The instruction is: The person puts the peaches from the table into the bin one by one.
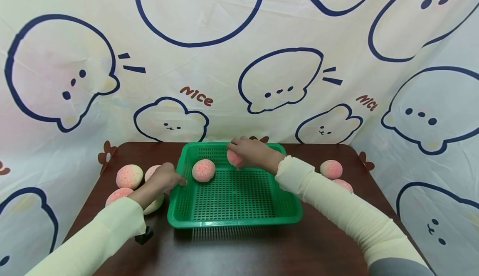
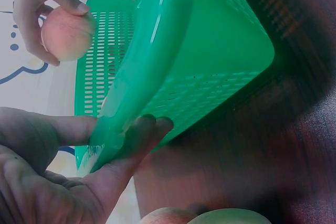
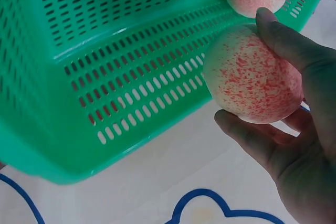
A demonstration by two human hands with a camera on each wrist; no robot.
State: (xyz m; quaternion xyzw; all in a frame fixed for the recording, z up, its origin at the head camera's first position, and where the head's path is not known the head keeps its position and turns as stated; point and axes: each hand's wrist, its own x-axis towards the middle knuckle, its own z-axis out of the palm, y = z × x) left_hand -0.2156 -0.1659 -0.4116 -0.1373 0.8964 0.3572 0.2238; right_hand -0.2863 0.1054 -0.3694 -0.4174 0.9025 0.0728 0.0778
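In the head view, a green plastic basket [image 1: 235, 223] with slotted walls stands on the table. My right hand [image 1: 254, 152] holds a speckled pink peach [image 1: 233, 158] over the basket's far side. The right wrist view shows thumb and fingers around this peach [image 3: 252, 77], apart from the basket floor. Another peach [image 1: 203, 171] lies inside the basket toward the far left corner. My left hand [image 1: 164, 179] grips the basket's left rim; in the left wrist view, the rim [image 2: 157, 40] passes between its thumb and fingers.
Left of the basket lie several peaches [image 1: 129, 176], partly hidden by the left hand and forearm. Two more peaches [image 1: 331, 169] are on the right, beyond the right sleeve. A patterned cloth [image 1: 224, 72] hangs behind the dark brown table [image 1: 239, 255].
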